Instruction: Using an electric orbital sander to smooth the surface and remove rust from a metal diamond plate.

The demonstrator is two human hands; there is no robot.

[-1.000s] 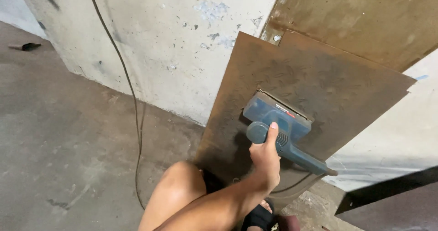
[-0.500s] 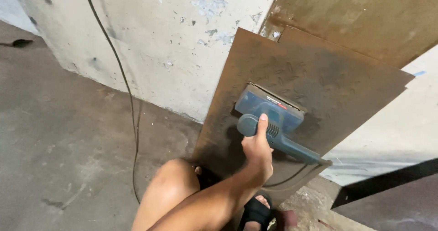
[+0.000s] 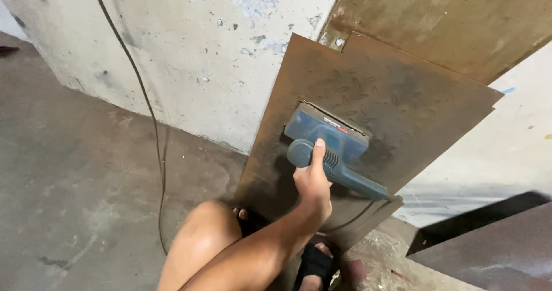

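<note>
My left hand (image 3: 313,179) is closed around the handle of a blue electric sander (image 3: 328,136), thumb lying along the top. The sander's pad presses flat against a rusty brown metal plate (image 3: 374,90) that leans upright against the wall. My forearm reaches in from the lower left, over my bent knee (image 3: 201,228). The sander's cable (image 3: 359,213) loops off the end of the handle. My right hand is out of view.
A black cord (image 3: 144,101) runs down the pale chipped wall (image 3: 201,38) onto the concrete floor (image 3: 75,170). A second rusty sheet (image 3: 448,20) stands behind the plate. My sandalled foot (image 3: 316,265) rests at the plate's base. A dark sheet (image 3: 494,251) lies at lower right.
The sander has slid slightly left across the plate with my hand still gripping it. The view has shifted a little.
</note>
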